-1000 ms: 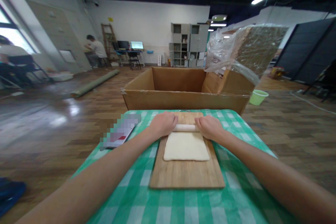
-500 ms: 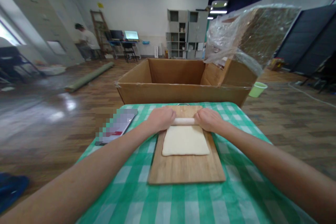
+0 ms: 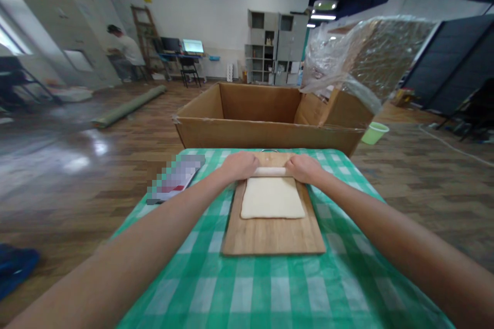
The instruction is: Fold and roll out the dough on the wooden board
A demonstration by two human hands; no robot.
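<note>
My left hand (image 3: 240, 165) is closed round the left end of a pale rolling pin (image 3: 271, 171), and my right hand (image 3: 304, 168) grips its right end. Under and in front of the pin a flat, roughly square sheet of cream dough (image 3: 272, 199) lies on a wooden board (image 3: 273, 239). The pin rests across the far edge of the dough, near the board's far end. Beneath the board is a green and white checked tablecloth (image 3: 247, 293).
At the table's left edge lies a flat, blurred-out item (image 3: 176, 180). Just beyond the table stands a big open cardboard box (image 3: 270, 133), with a plastic-wrapped box (image 3: 389, 56) at its right. A light green bin (image 3: 375, 133) and a seated person (image 3: 127, 50) are farther off.
The view has shifted a little, so the board and dough appear slightly higher and smaller. Both hands still hold the rolling pin near the dough's far edge.
</note>
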